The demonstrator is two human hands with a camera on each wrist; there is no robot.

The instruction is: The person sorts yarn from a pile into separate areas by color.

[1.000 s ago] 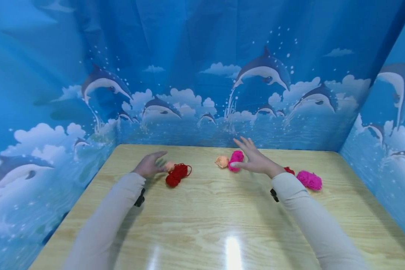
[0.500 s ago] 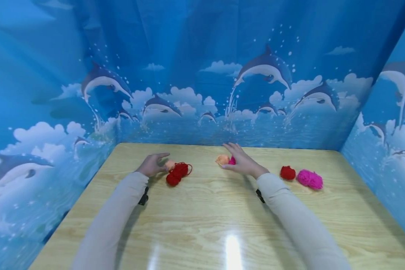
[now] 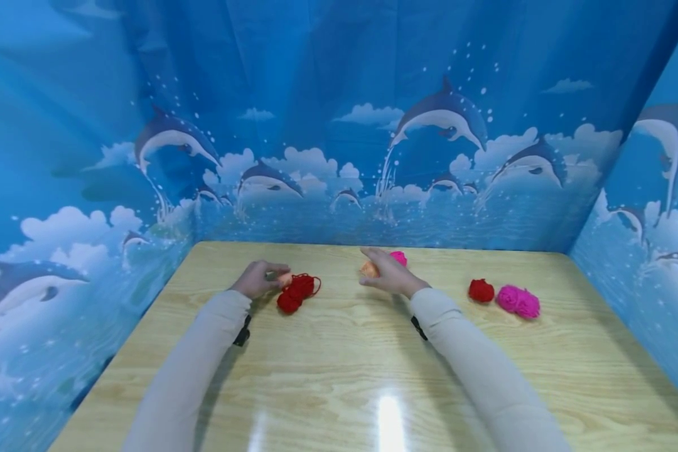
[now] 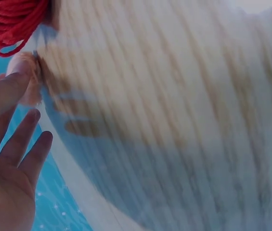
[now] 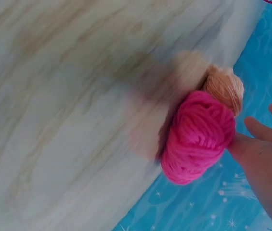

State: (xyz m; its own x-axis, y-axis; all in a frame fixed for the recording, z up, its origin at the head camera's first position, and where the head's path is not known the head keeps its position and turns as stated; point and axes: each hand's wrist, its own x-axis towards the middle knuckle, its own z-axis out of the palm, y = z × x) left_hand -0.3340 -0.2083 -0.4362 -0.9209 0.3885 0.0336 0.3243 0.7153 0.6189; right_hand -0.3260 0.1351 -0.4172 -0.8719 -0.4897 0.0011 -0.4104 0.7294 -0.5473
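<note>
Hand, left [image 3: 257, 279]: pinches the left peach ball [image 4: 31, 89] between thumb and a finger largely hidden behind it.
Left red ball [image 3: 295, 295]: on the desk [image 3: 328, 364] just beside that peach ball; cut off in the left wrist view.
Right hand [image 3: 392, 274]: grips nothing, fingers extended at the middle balls; thumb tip out of sight behind pink yarn, contact impossible to tell.
Right peach ball [image 5: 227, 90]: against the middle pink ball [image 5: 198, 139], each partly covered by the hand in the head view.
Outer balls: red one [image 3: 481, 290] and pink one [image 3: 518, 301], near each other, fully visible.
</note>
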